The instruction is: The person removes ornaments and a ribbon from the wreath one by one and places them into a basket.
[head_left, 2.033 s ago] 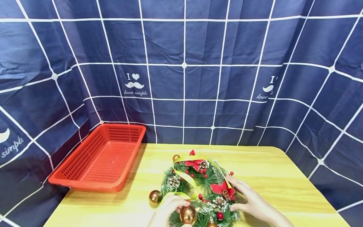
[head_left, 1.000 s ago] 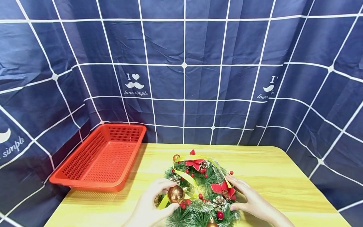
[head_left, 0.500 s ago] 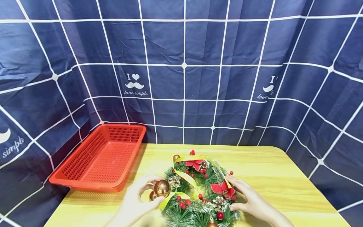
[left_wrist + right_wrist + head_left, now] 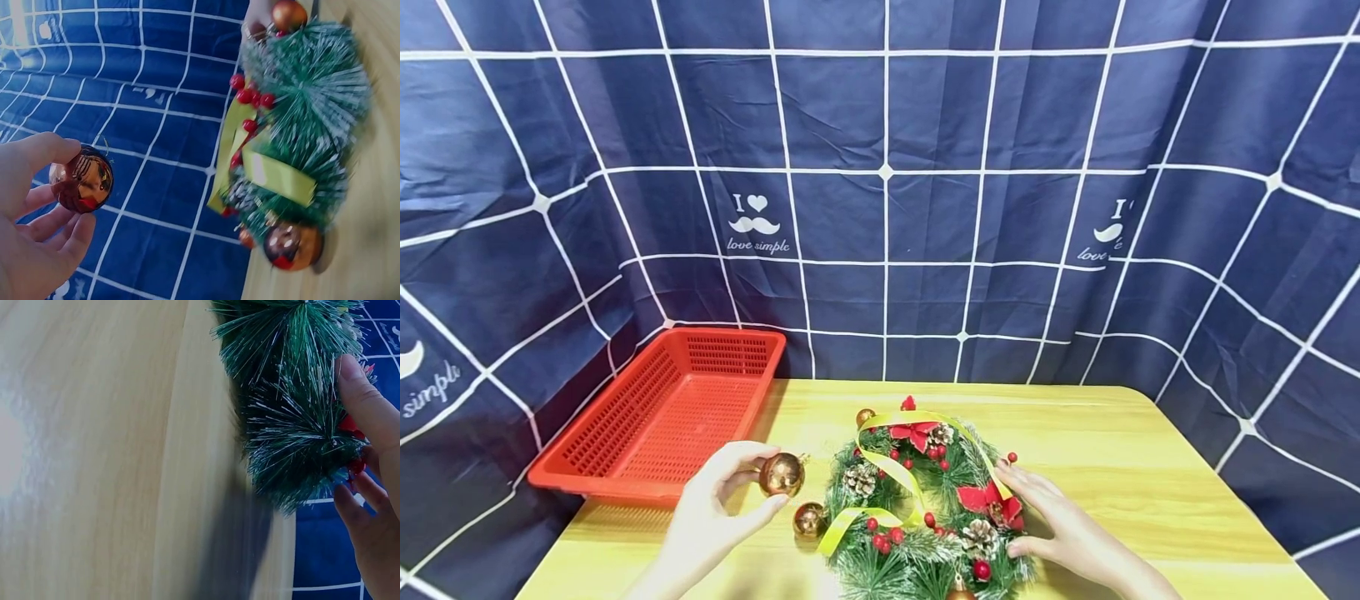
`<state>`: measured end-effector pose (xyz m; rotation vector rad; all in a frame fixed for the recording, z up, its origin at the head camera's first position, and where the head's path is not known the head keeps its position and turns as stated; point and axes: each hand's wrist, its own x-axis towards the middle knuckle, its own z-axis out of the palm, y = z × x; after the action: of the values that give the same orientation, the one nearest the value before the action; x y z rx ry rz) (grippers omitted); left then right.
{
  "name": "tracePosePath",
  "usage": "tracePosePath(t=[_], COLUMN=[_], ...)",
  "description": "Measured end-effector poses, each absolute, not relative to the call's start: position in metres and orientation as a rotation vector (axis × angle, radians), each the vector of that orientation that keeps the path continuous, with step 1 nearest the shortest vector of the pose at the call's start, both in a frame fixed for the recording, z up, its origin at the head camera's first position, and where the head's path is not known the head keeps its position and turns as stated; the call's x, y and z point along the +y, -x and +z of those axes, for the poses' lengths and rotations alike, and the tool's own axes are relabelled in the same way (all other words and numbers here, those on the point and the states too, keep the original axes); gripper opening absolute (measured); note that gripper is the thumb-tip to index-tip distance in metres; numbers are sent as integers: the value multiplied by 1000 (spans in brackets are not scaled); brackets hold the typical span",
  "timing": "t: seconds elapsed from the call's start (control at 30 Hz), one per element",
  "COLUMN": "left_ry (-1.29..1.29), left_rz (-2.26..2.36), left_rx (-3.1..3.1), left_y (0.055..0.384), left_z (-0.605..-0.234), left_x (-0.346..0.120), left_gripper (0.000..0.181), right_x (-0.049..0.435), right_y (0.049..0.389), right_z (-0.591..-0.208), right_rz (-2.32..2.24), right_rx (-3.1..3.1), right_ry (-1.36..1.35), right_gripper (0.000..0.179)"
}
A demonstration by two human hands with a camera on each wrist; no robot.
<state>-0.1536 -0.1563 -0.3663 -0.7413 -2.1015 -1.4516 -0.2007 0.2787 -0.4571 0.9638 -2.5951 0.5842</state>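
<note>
My left hand (image 4: 711, 500) pinches a shiny copper-coloured Christmas bauble (image 4: 782, 475) between thumb and fingers, left of the wreath and apart from it. In the left wrist view the held bauble (image 4: 84, 180) shows a thin hanging loop on top. A green Christmas wreath (image 4: 880, 571) lies on the table, trimmed with pine cones, red berries, red poinsettias and a yellow ribbon (image 4: 891, 467). Another copper bauble (image 4: 809, 521) sits at its left edge. My right hand (image 4: 1063, 525) holds the wreath's right side, thumb and fingers spread around a red poinsettia (image 4: 988, 500).
A red plastic basket (image 4: 722, 442) with perforated sides stands at the back left of the wooden table (image 4: 1120, 450). Behind the table hangs a blue curtain (image 4: 940, 217) with white grid lines.
My left hand has lifted the bauble off the wreath's front and carried it left, past the bauble at the left edge. The right hand and the wreath have stayed in place.
</note>
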Motion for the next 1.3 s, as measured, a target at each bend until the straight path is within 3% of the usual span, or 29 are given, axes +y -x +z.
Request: tracePosePath(t=[0.27,0.53,1.3], left_ry=[552,472,142], left_rz=[-1415,-1290,-1202], left_rx=[-2182,-2186,-2337], left_y=[161,165,198], left_z=[-369,-359,-362], left_x=[-186,-217,-307], left_gripper=[50,54,41], right_x=[281,284,287], right_y=[202,199,197], right_z=[-457,-455,-456], right_rz=[530,617,468], right_rx=[-2578,-2638,-2698], right_ry=[-997,-967,-824], right_gripper=[92,83,77])
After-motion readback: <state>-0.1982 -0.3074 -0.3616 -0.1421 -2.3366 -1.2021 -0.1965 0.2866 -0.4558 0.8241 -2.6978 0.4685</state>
